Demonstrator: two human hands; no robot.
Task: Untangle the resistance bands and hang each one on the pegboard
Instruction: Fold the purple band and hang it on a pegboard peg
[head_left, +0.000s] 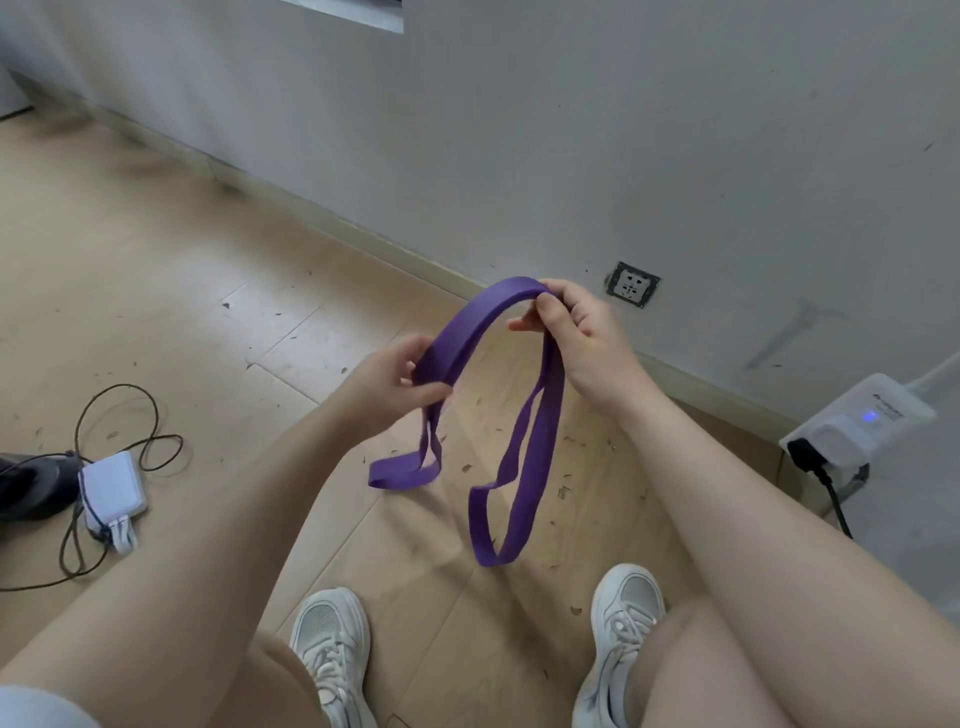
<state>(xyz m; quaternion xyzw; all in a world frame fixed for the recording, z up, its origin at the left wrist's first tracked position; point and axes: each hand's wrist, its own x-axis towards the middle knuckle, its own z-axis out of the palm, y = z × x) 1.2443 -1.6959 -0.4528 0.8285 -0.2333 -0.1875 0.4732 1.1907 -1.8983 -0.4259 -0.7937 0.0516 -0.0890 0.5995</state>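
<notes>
So far, you are holding 1 flat purple rubber resistance band (488, 332) above the floor, left hand (395, 379) and right hand (576, 332) each pinching it, doubled loops dangling. No pegboard is showing, so hanging is remaining.

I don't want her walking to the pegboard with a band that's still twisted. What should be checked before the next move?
1. Both hands hold the purple band: ok, left hand and right hand each have a grip.
2. Only one band in hand: ok, a single colour shows.
3. Band free of knots: cannot tell, both hanging ends fold back on themselves.
4. Hanging ends clear of the shoes: ok.
5. Pegboard within reach: cannot tell, it is out of view.
</notes>
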